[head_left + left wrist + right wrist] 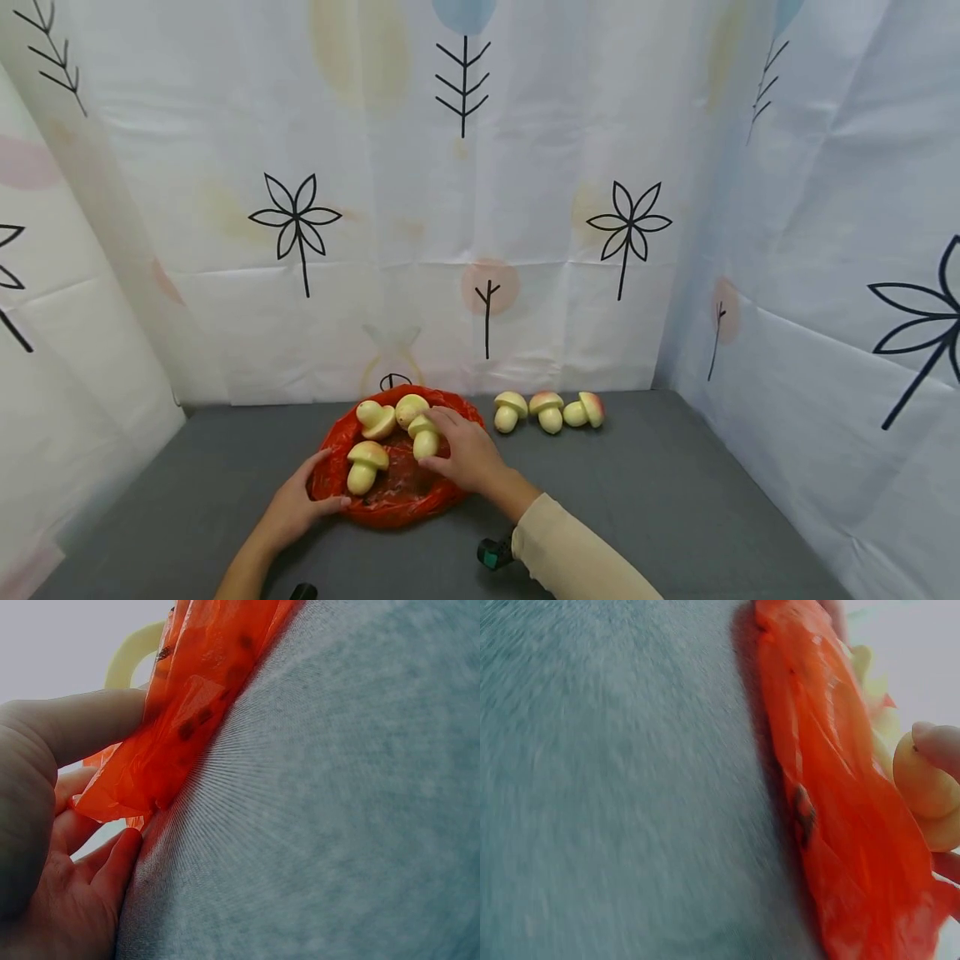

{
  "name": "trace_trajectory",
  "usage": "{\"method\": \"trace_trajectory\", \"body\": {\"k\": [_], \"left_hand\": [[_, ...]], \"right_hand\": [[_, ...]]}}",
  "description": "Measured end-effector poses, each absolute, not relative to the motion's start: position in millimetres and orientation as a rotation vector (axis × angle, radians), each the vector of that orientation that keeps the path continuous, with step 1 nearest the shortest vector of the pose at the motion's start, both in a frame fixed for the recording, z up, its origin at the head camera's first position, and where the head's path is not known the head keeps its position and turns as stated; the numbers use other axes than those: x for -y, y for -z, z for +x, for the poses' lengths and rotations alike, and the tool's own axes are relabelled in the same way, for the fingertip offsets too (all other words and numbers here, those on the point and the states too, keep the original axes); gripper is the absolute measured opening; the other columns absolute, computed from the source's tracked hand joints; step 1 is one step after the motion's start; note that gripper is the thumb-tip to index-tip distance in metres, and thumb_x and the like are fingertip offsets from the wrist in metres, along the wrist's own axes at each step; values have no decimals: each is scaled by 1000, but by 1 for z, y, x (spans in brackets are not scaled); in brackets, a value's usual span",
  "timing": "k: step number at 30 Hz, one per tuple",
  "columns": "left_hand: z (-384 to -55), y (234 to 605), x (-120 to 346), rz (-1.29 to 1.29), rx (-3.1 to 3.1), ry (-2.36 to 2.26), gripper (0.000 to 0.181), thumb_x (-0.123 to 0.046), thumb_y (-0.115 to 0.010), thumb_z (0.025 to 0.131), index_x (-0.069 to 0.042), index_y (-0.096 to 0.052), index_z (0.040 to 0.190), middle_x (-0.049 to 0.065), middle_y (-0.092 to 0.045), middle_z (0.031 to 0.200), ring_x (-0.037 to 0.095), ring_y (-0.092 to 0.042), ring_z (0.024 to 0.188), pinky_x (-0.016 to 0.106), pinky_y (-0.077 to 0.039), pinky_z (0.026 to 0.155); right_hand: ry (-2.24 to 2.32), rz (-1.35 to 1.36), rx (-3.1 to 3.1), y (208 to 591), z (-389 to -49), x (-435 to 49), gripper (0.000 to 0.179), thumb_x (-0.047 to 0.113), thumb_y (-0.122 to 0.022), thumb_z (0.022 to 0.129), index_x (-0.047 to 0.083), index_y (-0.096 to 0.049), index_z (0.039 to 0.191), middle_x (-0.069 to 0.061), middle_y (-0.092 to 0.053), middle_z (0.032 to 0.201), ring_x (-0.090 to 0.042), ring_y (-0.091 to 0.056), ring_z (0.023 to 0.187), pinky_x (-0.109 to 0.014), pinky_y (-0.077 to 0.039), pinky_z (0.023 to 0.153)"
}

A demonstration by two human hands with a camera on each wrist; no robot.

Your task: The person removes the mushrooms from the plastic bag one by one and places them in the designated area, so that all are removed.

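Note:
A red plastic bag (390, 515), its rim rolled into a ring, lies on the grey table. My left hand (296, 507) holds the bag's near left edge; in the left wrist view the thumb (97, 720) lies against the red film (195, 705) with the fingers below it. Over the bag's right half, my right hand (471, 454) pinches a pale yellow toy mushroom (425, 443) between thumb and fingers. In the right wrist view that mushroom (924, 780) shows above the bag's wall (840, 802). Three more mushrooms lie inside, one (364, 468) at the near left, the others behind.
Three mushrooms with pinkish caps stand or lie in a row right of the bag, the middle one (548, 413) upside down or upright on its stem. A patterned white curtain (525, 208) closes off the back and sides. A small black device (492, 553) sits by the right wrist.

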State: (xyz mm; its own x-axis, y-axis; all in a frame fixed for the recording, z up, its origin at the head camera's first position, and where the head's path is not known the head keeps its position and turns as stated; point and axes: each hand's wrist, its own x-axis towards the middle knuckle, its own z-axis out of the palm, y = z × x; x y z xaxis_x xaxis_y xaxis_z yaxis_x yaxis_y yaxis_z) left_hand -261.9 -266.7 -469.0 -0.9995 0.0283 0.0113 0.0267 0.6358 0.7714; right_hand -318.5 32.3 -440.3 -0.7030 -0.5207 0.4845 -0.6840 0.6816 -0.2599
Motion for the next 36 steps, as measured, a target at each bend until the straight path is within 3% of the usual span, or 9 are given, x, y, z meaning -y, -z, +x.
{"method": "trace_trajectory", "body": {"k": [16,36], "left_hand": [[-263,473,267,56,-2821,-1368,96,-41,-79,80,-1,-27,150,35,-28,148,50,-29,134,64,-27,104],[-263,470,267,75,-2840,-1313,94,-40,-77,82,0,-26,150,35,-27,148,51,-29,133,65,-28,103]], "right_hand": [[-706,880,2240,429,-320,-106,70,37,-81,78,7,-54,135,-8,-58,131,-26,-56,118,-42,-48,91],[-680,684,2204,423,-313,-192,74,32,-86,71,5,-56,133,-12,-61,126,-32,-57,113,-53,-46,90]]}}
